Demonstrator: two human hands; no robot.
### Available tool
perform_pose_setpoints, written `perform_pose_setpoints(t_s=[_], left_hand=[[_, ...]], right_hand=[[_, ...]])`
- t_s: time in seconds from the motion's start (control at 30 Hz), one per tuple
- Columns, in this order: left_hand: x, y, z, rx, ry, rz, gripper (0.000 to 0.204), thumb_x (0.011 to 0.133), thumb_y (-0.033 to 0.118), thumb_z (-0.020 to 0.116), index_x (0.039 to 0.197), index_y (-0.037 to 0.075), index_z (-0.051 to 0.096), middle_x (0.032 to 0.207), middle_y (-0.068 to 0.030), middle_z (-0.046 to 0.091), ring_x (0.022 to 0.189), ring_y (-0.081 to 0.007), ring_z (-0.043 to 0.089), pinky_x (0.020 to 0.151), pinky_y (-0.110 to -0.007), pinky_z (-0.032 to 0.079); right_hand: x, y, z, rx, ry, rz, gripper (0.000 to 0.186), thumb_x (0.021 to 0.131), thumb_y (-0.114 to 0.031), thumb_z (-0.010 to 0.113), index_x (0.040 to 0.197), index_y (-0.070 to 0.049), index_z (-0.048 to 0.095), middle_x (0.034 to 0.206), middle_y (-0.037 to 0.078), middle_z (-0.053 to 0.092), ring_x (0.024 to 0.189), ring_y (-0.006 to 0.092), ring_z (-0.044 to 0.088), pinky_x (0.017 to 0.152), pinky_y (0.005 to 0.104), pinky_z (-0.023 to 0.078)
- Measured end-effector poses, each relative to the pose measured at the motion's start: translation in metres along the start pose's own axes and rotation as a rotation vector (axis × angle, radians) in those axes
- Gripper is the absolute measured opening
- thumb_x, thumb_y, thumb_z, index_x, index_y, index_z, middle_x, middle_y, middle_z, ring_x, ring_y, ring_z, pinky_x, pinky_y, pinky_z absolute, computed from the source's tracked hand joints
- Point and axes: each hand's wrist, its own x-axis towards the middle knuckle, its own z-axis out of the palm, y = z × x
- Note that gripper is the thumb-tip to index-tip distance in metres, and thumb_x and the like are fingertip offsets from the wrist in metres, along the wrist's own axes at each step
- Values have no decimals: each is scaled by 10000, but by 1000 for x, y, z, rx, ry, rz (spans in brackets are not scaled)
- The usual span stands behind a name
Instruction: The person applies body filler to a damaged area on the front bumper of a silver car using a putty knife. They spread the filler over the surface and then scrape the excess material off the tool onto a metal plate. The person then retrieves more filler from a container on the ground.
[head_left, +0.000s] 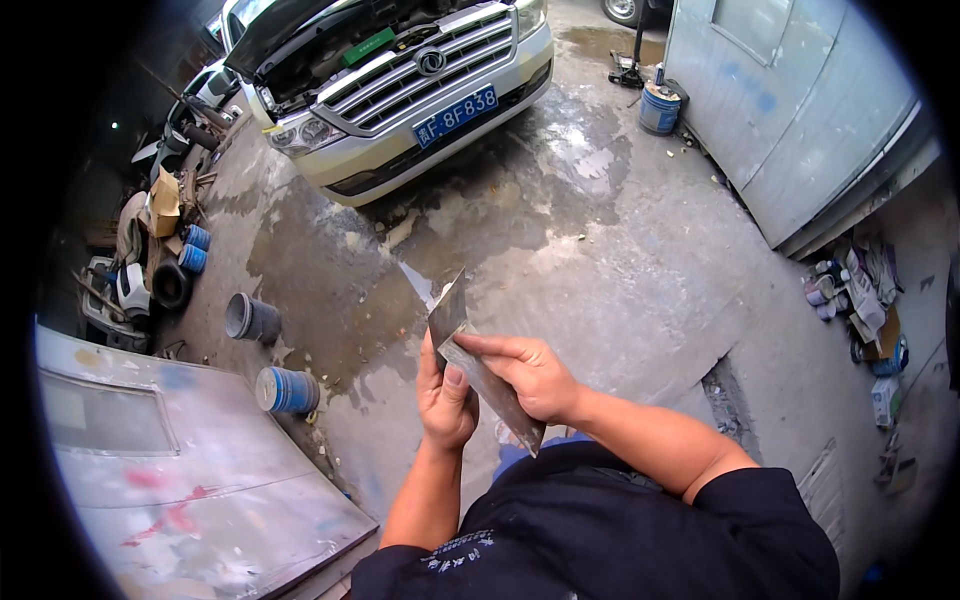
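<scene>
My left hand [445, 405] is closed on a dark, thin metal putty scraper [449, 312], its pointed corner tilted up and away from me. A pale smear shows near its upper edge, and a light pointed shape [416, 284] sticks out just beyond; whether it belongs to the same blade I cannot tell. My right hand [535, 378] grips a longer grey flat scraper [500, 398], thumb side underneath hidden, fingers stretched over its far end. The two scrapers meet or overlap between my hands, in front of my chest. Its near corner points down toward me.
A white vehicle [400, 150] with its hood raised stands ahead on stained concrete. Blue-grey buckets [288, 390] are at left, beside a paint-marked metal door [200, 490]. Another bucket [659, 110] stands by the right metal door [790, 90]. Cans and rubbish [865, 305] lie far right.
</scene>
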Motion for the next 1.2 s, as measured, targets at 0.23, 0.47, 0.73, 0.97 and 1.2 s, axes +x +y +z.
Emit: perform_pose_setpoints(t_s=[0.23, 0.47, 0.73, 0.97, 1.2], left_hand=[[-6, 5, 0, 57, -46, 73, 618, 928, 215, 564, 1443, 31, 276, 1342, -100, 479, 1190, -213, 496, 1021, -349, 386], [-6, 12, 9, 24, -44, 42, 463, 959, 74, 500, 1400, 53, 361, 1351, -114, 484, 1214, -227, 497, 1041, -372, 388], [-7, 37, 10, 95, -78, -33, 535, 954, -19, 478, 1456, 29, 302, 1410, -101, 449, 1276, -188, 436, 1075, -333, 326], [-16, 41, -2, 119, -37, -219, 499, 954, -13, 475, 1434, -3, 341, 1373, -86, 486, 1244, -163, 464, 1057, -300, 326], [-11, 55, -11, 661, -434, -562, 527, 944, 33, 532, 1435, -3, 342, 1339, -83, 518, 1173, -134, 497, 1017, -269, 353]], right_hand=[[-18, -3, 15, 183, 18, 114, 360, 989, -41, 406, 1330, -36, 520, 1133, 52, 626, 982, 97, 579, 857, 229, 467], [-3, -7, -6, -183, 1, -219, 329, 965, -4, 441, 1264, -22, 576, 1187, 94, 639, 1066, 135, 593, 916, 245, 457], [-4, -19, -22, -681, -57, -579, 364, 898, 51, 509, 1216, -80, 629, 871, 97, 648, 764, 164, 611, 689, 259, 475], [7, -58, -39, -1019, -46, -734, 428, 811, 32, 575, 1192, -147, 649, 800, 115, 623, 665, 245, 596, 609, 322, 483], [12, -61, -43, -1125, -65, -712, 415, 811, 20, 576, 1165, -180, 657, 703, 103, 539, 613, 278, 556, 563, 344, 465]])
